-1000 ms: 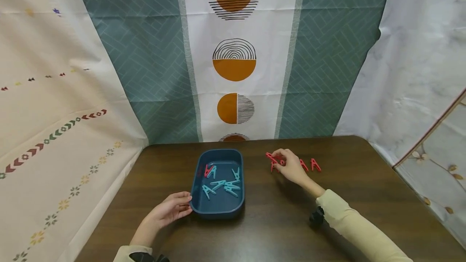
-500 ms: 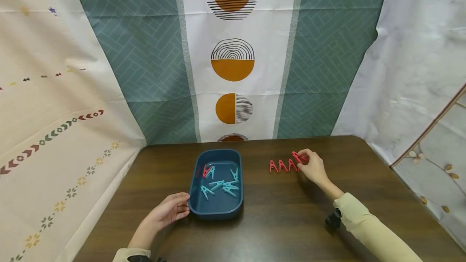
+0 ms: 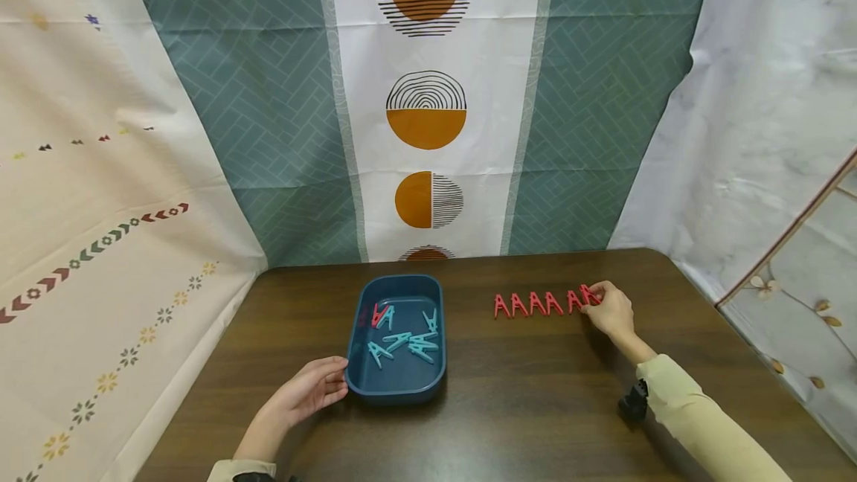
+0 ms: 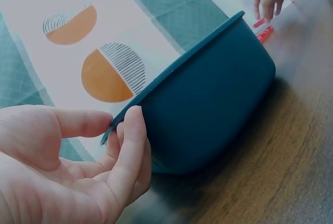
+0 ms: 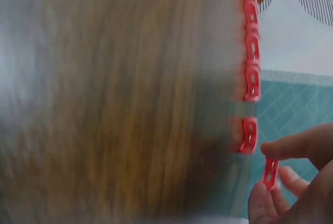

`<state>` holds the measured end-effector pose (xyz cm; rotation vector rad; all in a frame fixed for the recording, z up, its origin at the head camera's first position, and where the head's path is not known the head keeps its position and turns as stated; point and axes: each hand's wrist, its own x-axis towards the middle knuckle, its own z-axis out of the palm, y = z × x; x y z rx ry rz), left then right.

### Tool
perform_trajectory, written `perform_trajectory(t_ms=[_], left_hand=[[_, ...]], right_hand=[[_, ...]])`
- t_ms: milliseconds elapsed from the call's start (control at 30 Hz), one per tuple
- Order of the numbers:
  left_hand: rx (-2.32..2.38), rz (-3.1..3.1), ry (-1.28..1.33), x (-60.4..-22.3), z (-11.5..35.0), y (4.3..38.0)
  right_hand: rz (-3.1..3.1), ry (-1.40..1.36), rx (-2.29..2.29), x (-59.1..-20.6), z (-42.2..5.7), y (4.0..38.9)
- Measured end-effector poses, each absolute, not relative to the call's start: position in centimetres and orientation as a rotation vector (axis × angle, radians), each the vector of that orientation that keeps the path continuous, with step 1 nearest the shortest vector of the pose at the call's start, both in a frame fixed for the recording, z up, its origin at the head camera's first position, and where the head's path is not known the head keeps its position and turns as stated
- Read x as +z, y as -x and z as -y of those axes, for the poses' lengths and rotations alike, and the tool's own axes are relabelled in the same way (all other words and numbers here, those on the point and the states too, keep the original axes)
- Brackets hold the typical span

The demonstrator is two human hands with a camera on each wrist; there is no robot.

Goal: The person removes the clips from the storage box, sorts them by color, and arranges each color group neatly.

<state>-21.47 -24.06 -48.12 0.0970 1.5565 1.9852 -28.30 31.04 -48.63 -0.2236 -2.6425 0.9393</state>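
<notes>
My left hand [image 3: 311, 387] holds the near left rim of a dark blue plastic bin [image 3: 395, 387]; in the left wrist view, thumb and fingers [image 4: 134, 141] pinch that rim. Inside the bin lie several turquoise clothespins [image 3: 379, 352] and one red clothespin [image 3: 379, 315]. Toward the back right of the table, my right hand [image 3: 612, 312] pinches another red clothespin [image 5: 270, 173] between thumb and fingers. It is at the right end of a row of red clothespins [image 3: 518, 305], just beside the last one [image 5: 249, 135]. The row has a wider gap before that last clothespin.
Everything stands on a dark brown wooden table [image 3: 509, 407]. Patterned cloth [image 3: 428, 199] hangs behind the table's back edge, with more cloth along the left and right sides. The bin stands left of the row, with bare wood between them.
My right hand has carried the red clothespin rightward, from above the row's left end to its right end. The left hand stays at the bin's rim.
</notes>
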Motion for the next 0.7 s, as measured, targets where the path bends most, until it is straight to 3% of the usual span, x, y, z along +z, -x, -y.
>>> perform_trajectory(t_ms=[700], left_hand=[[2.01,-1.523,-0.108,-48.4,24.1,21.3]], right_hand=[[2.833,0.412,0.937,-48.0,-33.0,28.7]])
